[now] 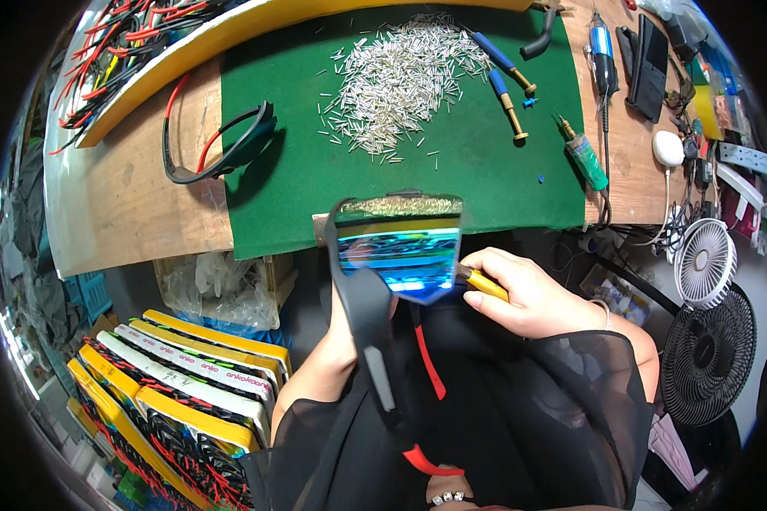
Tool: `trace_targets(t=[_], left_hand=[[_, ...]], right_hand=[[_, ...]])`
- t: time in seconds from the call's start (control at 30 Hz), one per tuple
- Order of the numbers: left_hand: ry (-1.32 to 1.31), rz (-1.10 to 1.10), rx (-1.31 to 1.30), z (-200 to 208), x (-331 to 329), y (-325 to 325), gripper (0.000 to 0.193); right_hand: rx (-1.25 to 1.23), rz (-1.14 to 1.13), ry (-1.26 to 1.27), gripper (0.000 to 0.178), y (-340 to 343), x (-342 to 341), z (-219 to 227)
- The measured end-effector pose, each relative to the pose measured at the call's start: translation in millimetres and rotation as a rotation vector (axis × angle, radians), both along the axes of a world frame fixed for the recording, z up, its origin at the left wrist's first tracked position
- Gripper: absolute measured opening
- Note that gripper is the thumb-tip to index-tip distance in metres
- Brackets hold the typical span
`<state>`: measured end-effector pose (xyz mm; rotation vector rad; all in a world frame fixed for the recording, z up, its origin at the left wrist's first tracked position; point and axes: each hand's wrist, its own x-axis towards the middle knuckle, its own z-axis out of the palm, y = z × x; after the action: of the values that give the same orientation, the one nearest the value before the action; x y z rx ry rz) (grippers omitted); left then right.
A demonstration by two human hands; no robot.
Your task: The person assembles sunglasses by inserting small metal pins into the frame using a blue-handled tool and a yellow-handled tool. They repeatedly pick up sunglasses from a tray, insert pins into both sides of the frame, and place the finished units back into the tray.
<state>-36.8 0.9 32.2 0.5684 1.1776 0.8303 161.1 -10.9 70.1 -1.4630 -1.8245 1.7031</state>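
Observation:
Sunglasses [405, 264] with a mirrored blue-green lens, black frame and red temple tips are held up in front of my body, just off the table's near edge. My left hand [341, 328] grips them from behind, its fingers mostly hidden by the frame. Closed around a yellow-handled hand tool [487, 287], my right hand [520, 289] is at the right end of the lens. The tool's working end is dark and partly hidden, so its exact kind does not show. A second pair of sunglasses [222, 162] lies on the table to the left.
Small metal pins [409, 77] are heaped on the green mat [494, 187]. Two blue-handled drivers [509, 106], a green tool [584, 157], a corded blue electric screwdriver [602, 55] and a phone [648, 68] lie right. Boxes of frames [204, 409] stand lower left; fans [707, 264] at right.

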Motion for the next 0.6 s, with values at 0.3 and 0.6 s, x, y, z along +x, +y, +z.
trace_targets(t=[0.3, 0.6], left_hand=[[-0.215, -0.325, -0.246, 0, -17, 22, 0.023], [-0.077, -0.064, -0.013, -3, -1, 7, 0.018]], right_hand=[[0.708, 0.091, -0.336, 0.031, -5, -3, -9], [0.205, 0.029, -0.105, 0.029, -1, 2, -2]])
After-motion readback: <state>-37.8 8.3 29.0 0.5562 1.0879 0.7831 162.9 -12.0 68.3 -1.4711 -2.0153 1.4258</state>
